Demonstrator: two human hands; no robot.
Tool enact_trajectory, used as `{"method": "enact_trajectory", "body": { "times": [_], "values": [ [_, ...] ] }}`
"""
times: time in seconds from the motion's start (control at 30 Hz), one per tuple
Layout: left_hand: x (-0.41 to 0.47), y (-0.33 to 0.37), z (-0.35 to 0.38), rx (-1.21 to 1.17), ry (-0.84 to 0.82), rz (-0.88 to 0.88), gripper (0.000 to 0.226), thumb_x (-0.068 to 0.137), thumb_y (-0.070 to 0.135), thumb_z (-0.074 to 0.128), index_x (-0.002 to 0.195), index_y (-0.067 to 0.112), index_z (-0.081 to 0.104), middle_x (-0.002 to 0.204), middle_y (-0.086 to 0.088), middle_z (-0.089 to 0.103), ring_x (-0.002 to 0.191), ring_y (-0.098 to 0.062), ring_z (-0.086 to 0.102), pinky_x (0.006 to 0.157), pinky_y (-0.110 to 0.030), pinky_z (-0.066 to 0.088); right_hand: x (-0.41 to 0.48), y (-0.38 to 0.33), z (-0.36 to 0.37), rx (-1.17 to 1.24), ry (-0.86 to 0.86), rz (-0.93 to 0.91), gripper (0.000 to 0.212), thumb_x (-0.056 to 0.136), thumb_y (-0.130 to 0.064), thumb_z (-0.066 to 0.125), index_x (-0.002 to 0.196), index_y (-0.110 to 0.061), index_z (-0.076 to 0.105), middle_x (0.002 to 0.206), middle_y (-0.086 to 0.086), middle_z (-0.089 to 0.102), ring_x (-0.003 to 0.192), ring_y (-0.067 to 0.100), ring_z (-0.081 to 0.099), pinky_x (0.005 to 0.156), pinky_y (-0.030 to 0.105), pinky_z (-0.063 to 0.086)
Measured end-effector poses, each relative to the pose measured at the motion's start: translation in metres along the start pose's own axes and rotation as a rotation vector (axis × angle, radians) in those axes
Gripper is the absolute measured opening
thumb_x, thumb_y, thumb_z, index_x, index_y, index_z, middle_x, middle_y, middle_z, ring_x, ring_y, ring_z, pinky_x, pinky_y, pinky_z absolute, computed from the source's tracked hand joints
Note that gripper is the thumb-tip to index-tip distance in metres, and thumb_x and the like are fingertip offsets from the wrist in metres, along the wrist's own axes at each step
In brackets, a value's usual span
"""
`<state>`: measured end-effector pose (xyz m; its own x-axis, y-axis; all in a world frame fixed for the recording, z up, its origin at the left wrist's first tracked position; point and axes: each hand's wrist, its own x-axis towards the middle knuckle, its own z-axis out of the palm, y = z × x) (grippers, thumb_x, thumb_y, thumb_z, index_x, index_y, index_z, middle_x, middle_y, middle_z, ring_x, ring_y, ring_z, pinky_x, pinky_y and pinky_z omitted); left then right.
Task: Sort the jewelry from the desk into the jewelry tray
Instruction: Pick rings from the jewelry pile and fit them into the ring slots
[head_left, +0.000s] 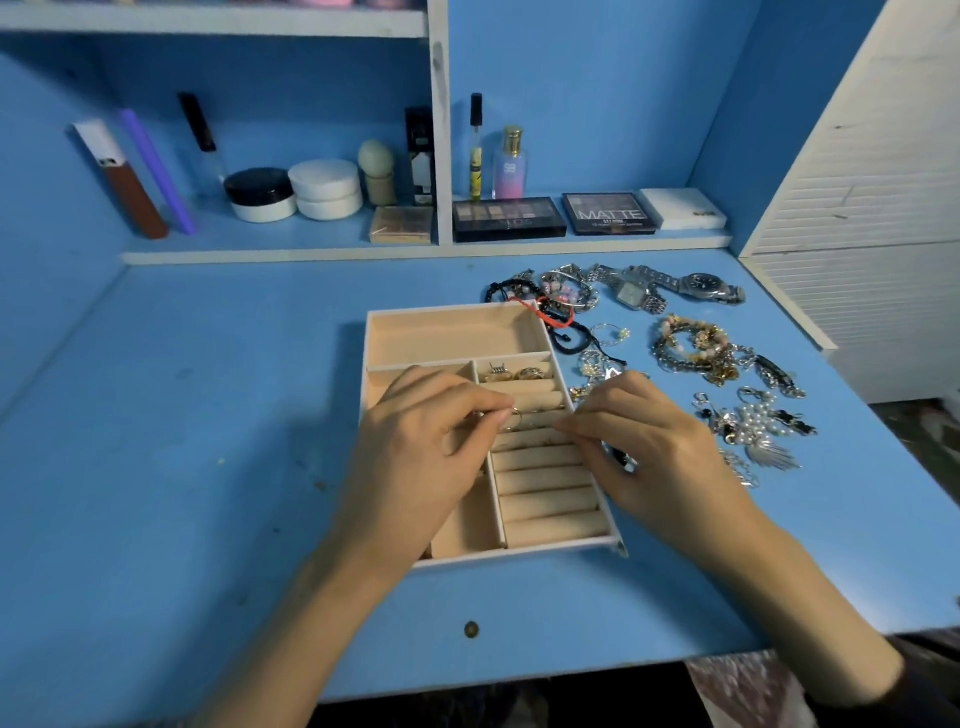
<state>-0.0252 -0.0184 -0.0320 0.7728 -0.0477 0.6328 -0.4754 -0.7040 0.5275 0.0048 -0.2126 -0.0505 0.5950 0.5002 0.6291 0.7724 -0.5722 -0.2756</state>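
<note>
jewelry tray (447, 332) at middle of blue desk (182, 441), beige, split into compartments, with ring rolls (545, 483) down its right side. left hand (426, 447) over the tray, thumb and forefinger curled, pinching a thin ring (511, 420) just above the upper rolls. right hand (654, 447) at the tray's right edge, fingers curled, tips touching the rolls just beside the thin ring; something dark and shiny under its palm, unclear whether gripped. gold rings (514, 373) seated at the top of the rolls.

loose jewelry spread on the desk right of the tray: metal watches (701, 286) near the back, beaded bracelets (691, 348) in the middle, pearl cluster (758, 421) near the right hand, red cord bracelet (556, 312) draped over the tray's far right corner. on the back shelf, eyeshadow palettes (509, 218), pink perfume bottle (510, 163), white jars (327, 189).
</note>
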Motion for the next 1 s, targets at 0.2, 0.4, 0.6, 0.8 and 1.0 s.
{"method": "enact_trajectory", "body": {
  "times": [0.2,0.4,0.6,0.8,1.0],
  "values": [
    [-0.001,-0.002,0.001,-0.013,-0.006,0.003,0.014,0.080,0.021,0.063,0.081,0.013,0.074,0.077,0.008,0.065,0.077,-0.003,0.053,0.067,-0.017,0.046,0.002,-0.001,-0.002,-0.034,-0.068,0.015,0.013,0.080,0.001,0.061,0.085,-0.003,0.073,0.079,0.005,0.064,0.079,0.024,0.057,0.071,0.027,0.046],
    [-0.001,-0.003,0.002,-0.016,-0.020,0.002,0.012,0.079,0.021,0.063,0.081,0.015,0.073,0.076,0.009,0.065,0.076,-0.002,0.051,0.067,-0.014,0.044,0.007,0.000,-0.002,-0.058,-0.115,0.060,0.020,0.075,0.000,0.059,0.081,-0.009,0.076,0.080,0.004,0.058,0.079,0.019,0.049,0.061,0.023,0.039],
    [-0.001,-0.004,0.004,-0.008,-0.021,0.002,0.007,0.078,0.019,0.067,0.081,0.017,0.073,0.075,0.012,0.063,0.076,0.003,0.047,0.069,-0.006,0.038,0.010,0.001,-0.005,-0.027,-0.109,0.106,0.018,0.074,-0.009,0.062,0.082,-0.016,0.077,0.077,0.002,0.054,0.076,0.004,0.035,0.058,0.021,0.036],
    [-0.001,-0.002,0.001,-0.007,-0.074,-0.002,0.009,0.078,0.024,0.067,0.082,0.020,0.075,0.074,0.015,0.062,0.075,0.004,0.045,0.069,-0.008,0.039,0.007,0.005,-0.009,0.311,0.210,0.448,0.021,0.083,-0.012,0.058,0.098,-0.019,0.072,0.071,0.001,0.054,0.071,0.012,0.049,0.065,0.022,0.040],
    [-0.005,0.001,-0.002,0.019,-0.150,0.008,0.011,0.076,0.024,0.069,0.082,0.019,0.076,0.068,0.009,0.062,0.073,-0.004,0.047,0.064,-0.015,0.041,0.005,0.004,-0.004,0.194,0.232,0.409,0.018,0.084,-0.010,0.058,0.095,-0.014,0.071,0.071,0.001,0.055,0.070,0.003,0.047,0.063,0.014,0.036]
  ]
}}
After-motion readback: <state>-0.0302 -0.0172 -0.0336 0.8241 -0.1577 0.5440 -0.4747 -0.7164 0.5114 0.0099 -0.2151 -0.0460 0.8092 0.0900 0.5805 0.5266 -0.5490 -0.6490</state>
